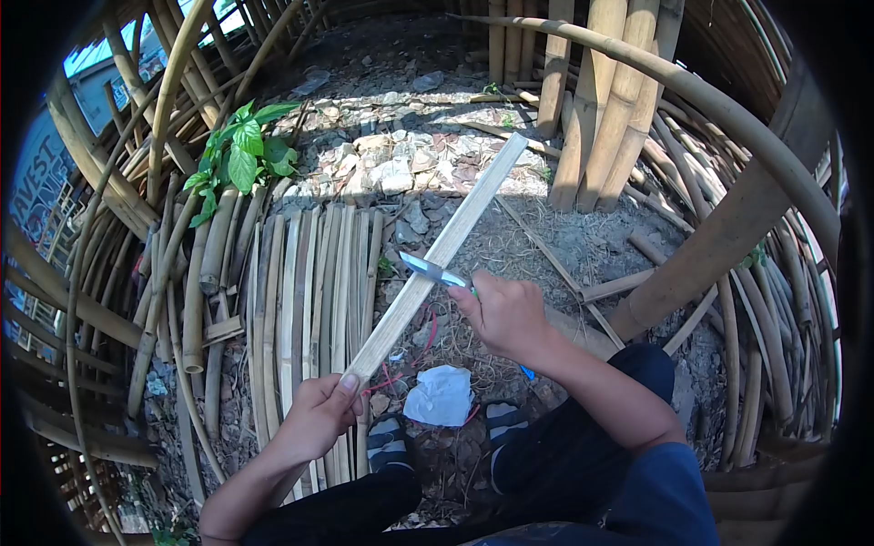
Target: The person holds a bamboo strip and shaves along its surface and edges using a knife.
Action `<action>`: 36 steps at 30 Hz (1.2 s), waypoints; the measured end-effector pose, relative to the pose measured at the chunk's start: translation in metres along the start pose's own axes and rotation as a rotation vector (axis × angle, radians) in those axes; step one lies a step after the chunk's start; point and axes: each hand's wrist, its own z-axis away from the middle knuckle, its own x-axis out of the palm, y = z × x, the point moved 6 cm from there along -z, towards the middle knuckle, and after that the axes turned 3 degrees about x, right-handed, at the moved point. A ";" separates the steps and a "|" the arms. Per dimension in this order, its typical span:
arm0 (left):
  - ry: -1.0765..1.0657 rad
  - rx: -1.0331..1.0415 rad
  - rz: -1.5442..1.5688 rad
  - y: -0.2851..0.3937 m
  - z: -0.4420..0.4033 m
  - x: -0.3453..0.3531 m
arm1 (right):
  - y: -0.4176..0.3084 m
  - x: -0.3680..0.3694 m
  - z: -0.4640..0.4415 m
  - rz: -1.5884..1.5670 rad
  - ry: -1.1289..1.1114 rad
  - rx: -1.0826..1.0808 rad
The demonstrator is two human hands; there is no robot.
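- The left hand has its grip closed around the lower end of a pale bamboo strip, thumb on top
- The strip slants up and away to the right above the ground, its far end free
- The right hand grips a knife, its handle mostly hidden by the fingers; the blade lies across the strip near its middle
- A crumpled white plastic sheet or bag lies on the ground between the feet; whether it contains anything cannot be told
- Red string trails near it
- Split bamboo lengths lie side by side to the left, near a leafy plant
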 end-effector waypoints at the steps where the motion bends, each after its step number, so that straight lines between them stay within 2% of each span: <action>1: 0.000 -0.014 0.004 -0.001 0.000 -0.001 | 0.002 0.000 -0.001 0.014 -0.002 -0.003; 8: 0.024 -0.017 -0.010 0.001 0.006 -0.001 | 0.032 -0.014 -0.017 0.109 0.095 -0.015; 13: -0.003 -0.035 -0.005 -0.004 0.010 -0.001 | 0.080 -0.033 -0.033 0.264 0.169 0.138; 19: 0.001 -0.052 -0.025 0.001 0.015 0.000 | 0.110 -0.043 -0.047 0.379 0.255 0.184; 21: -0.058 -0.106 -0.033 -0.003 0.024 -0.001 | 0.193 -0.062 -0.051 0.286 0.226 0.715; 23: -0.069 -0.099 -0.040 -0.002 0.030 -0.009 | 0.267 -0.079 -0.041 0.100 0.380 0.821; 24: -0.081 -0.091 -0.025 -0.004 0.032 -0.008 | 0.254 -0.085 -0.047 0.102 0.375 0.807; 26: -0.078 -0.112 0.014 0.000 0.026 -0.008 | 0.219 -0.070 -0.028 -0.639 0.339 1.156; 28: -0.100 -0.151 0.044 0.001 0.020 -0.007 | 0.167 -0.056 -0.031 -0.516 0.335 0.796; 30: -0.125 -0.159 0.081 -0.001 0.015 -0.007 | 0.075 -0.050 -0.026 -0.304 0.231 0.436; 32: -0.155 -0.156 0.120 0.006 0.013 -0.004 | 0.011 -0.025 -0.006 -0.298 -0.003 0.214; 35: -0.154 -0.131 0.178 0.005 0.008 -0.005 | -0.053 0.002 0.027 -0.272 -0.078 -0.089; 36: -0.154 -0.136 0.177 0.004 0.008 -0.005 | -0.058 0.006 0.031 -0.275 -0.079 -0.086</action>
